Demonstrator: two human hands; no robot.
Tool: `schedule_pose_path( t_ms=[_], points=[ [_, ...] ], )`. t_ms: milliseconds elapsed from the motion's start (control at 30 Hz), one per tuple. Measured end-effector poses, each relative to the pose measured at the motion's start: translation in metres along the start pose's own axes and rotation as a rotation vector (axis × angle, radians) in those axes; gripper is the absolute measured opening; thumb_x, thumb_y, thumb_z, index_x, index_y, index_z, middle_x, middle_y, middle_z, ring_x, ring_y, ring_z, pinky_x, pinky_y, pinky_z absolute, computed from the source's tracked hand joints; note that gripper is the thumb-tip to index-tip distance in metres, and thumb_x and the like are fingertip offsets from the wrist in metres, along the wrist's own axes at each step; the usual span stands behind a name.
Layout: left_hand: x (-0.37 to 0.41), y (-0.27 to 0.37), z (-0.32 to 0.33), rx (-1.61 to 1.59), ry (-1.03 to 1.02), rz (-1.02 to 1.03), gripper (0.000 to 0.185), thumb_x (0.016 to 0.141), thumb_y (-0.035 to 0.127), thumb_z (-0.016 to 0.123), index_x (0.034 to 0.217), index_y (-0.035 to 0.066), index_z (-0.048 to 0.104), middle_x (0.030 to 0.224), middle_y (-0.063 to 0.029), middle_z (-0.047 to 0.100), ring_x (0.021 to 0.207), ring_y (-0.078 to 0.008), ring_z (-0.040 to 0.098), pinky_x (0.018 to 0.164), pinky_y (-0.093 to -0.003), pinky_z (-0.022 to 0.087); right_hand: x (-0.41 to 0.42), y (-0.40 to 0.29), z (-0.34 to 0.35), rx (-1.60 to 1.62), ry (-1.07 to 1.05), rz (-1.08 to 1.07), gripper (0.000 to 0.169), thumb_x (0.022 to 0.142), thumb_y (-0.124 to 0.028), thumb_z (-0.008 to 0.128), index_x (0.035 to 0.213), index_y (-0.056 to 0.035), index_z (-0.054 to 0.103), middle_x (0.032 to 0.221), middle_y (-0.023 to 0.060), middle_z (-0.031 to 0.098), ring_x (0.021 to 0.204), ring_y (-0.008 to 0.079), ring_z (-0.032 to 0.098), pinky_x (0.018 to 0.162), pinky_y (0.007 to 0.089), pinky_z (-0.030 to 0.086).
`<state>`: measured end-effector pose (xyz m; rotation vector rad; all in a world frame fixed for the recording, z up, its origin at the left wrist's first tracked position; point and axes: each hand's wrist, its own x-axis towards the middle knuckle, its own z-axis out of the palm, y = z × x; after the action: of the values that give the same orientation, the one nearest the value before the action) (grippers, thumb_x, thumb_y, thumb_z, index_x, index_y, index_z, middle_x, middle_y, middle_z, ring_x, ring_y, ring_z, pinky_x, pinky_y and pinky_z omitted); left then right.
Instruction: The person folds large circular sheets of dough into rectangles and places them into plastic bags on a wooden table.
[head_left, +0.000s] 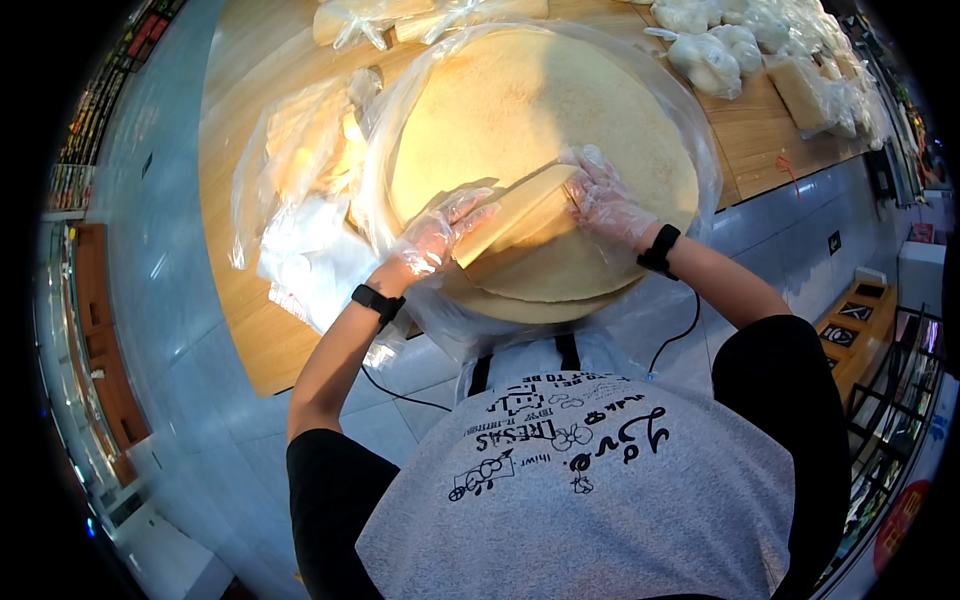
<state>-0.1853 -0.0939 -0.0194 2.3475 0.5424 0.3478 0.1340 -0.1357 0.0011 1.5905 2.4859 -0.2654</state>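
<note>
A stack of large, round, thin flatbreads (487, 97) lies on clear plastic sheeting in front of me. Across its near part lies a folded flatbread piece (517, 214), slanting up to the right. My left hand (450, 225), in a clear plastic glove, holds the lower left end of the fold. At the upper right end, my right hand (604, 199), gloved too, grips the fold with bent fingers. Dark bands circle both wrists. Left of the stack, a clear plastic bag (300, 142) holds pale folded pieces.
Flattened clear bags (315, 247) lie at the left on the wooden table (247, 330). Wrapped rolls (472, 16) are at the far edge. Bagged white round buns (705, 60) and a bagged flat block (802, 94) sit at the far right, near a red tie (786, 169).
</note>
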Motion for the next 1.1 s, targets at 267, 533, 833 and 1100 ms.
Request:
schedule_pose_path(
  t_ms=[267,533,833,1100],
  points=[
    [0.049,0.064,-0.071,-0.010,-0.345,-0.302,0.083,0.074,0.028,0.068,0.137,-0.005,0.025,0.128,-0.0254,0.044,0.117,-0.0341,0.046,0.095,-0.0333,0.040,-0.008,-0.019,0.018,-0.101,0.178,-0.038,0.051,0.089,-0.019,0.037,0.138,-0.0075,0.033,0.146,0.0100,0.027,0.135,0.0302,0.023,0.106,0.0545,0.017],
    [0.109,0.026,-0.017,0.158,-0.067,-0.571,0.026,0.086,0.022,0.053,0.104,0.004,0.055,0.085,-0.0221,0.062,0.081,-0.0401,0.058,0.071,-0.0450,0.045,-0.010,-0.013,0.024,0.176,0.194,-0.158,0.057,0.087,-0.031,0.048,0.137,-0.0071,0.035,0.146,0.0076,0.028,0.135,0.0239,0.024,0.108,0.0513,0.017],
    [0.075,0.080,0.060,0.628,0.039,-0.343,0.051,0.079,0.000,0.041,0.129,-0.005,0.037,0.126,-0.0216,0.046,0.121,-0.0332,0.042,0.107,-0.0353,0.030,-0.003,0.002,0.024,0.437,-0.186,-0.124,0.046,0.086,-0.035,0.052,0.119,-0.0034,0.054,0.146,0.0094,0.027,0.135,0.0255,0.024,0.111,0.0389,0.018],
    [0.058,0.050,0.095,0.741,0.055,-0.189,0.053,0.082,0.009,0.042,0.132,-0.006,0.032,0.136,-0.0229,0.038,0.129,-0.0382,0.032,0.109,-0.0425,0.025,-0.014,0.015,0.036,0.519,0.152,-0.144,0.069,0.082,-0.035,0.057,0.136,-0.0008,0.031,0.146,0.0164,0.024,0.136,0.0259,0.021,0.109,0.0380,0.021]
  ],
)
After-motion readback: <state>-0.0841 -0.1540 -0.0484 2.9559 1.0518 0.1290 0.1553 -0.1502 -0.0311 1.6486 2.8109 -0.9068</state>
